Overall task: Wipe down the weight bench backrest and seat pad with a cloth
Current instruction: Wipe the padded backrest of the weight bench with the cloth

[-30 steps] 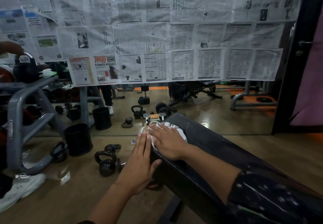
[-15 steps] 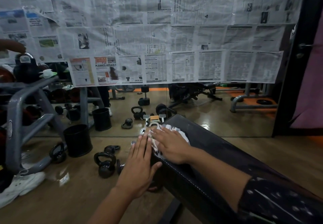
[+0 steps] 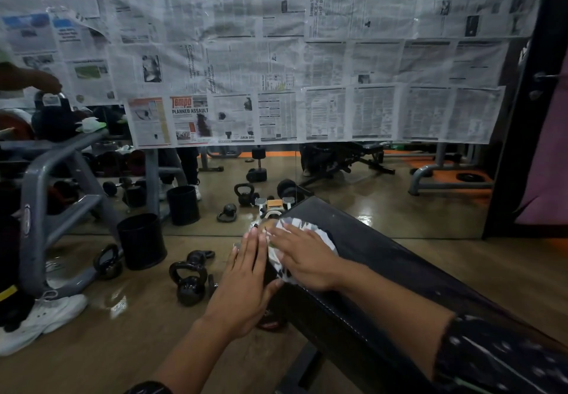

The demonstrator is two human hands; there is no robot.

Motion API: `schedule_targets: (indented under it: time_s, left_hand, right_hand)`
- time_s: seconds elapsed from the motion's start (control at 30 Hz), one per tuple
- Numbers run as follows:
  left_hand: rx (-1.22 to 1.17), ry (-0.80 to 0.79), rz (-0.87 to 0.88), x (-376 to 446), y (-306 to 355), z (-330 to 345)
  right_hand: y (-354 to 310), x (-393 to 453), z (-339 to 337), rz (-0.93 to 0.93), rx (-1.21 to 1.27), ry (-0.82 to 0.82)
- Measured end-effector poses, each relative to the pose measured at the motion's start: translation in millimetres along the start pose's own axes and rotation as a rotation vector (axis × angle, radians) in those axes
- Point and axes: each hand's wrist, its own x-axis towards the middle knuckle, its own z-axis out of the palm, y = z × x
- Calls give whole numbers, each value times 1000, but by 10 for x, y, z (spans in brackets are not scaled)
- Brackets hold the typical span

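View from the head camera, looking forward and down. A black padded bench (image 3: 399,270) runs from the lower right toward the centre, its far end near a mirror (image 3: 353,193) whose upper part is covered with sheets of newspaper (image 3: 276,55). A white cloth (image 3: 310,233) lies on the top of the bench at that far end, close to the left edge. The right hand (image 3: 304,261) lies flat on the cloth, fingers straight and pressing down, pointing toward the left edge; most of the cloth shows beyond and beside the fingers. The left hand (image 3: 246,280) is just beside the right, palm against the left side of the bench, fingers straight and together, thumb reaching toward the top edge next to the cloth; it holds nothing. Whether the left fingertips touch the cloth cannot be told.

On the wooden floor (image 3: 123,332) to the left of the bench stand two black kettlebells (image 3: 189,280), a black bucket (image 3: 142,240) and a grey weight rack (image 3: 46,193). A white shoe (image 3: 40,316) shows at the lower left.
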Motion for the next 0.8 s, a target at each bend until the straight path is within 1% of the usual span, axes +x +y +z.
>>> schedule_targets:
  time_s: [0.07, 0.1, 0.2, 0.27, 0.33, 0.4, 0.47, 0.53, 0.6, 0.67, 0.73, 0.8]
  left_hand:
    - [-4, -12, -8, 0, -19, 11]
    - [-12, -20, -17, 3, -18, 10]
    - [-14, -27, -31, 14, 12, -1]
    - [0, -27, -21, 31, 28, -46]
    - [26, -36, 8, 47, 2, -116]
    - [48, -32, 38, 77, -23, -183]
    - [33, -25, 50, 122, -4, -216]
    - [-11, -51, 36, 169, 38, -223]
    - [-49, -73, 9, 211, 82, -197]
    - [-59, -70, -14, 228, 112, -127]
    - [-67, -72, -22, 234, 120, -70]
    - [-85, -88, -12, 253, 106, -70]
  right_hand:
    - [186, -181, -21, -28, 64, -14]
    - [303, -215, -42, -6, 100, -8]
    - [507, -32, -143, 158, 99, 21]
    - [409, 190, -170, 231, 31, -3]
    - [199, 305, -135, 194, 8, -24]
    - [40, 215, -51, 101, -4, -28]
    - [73, 12, -27, 31, 53, -7]
    - [229, -146, -88, 7, 132, 2]
    - [454, -174, -154, 70, 139, 11]
    - [642, -36, -198, 184, 107, 14]
    - [686, 213, -221, 256, 54, -10]
    - [622, 452, -206, 271, 7, -32]
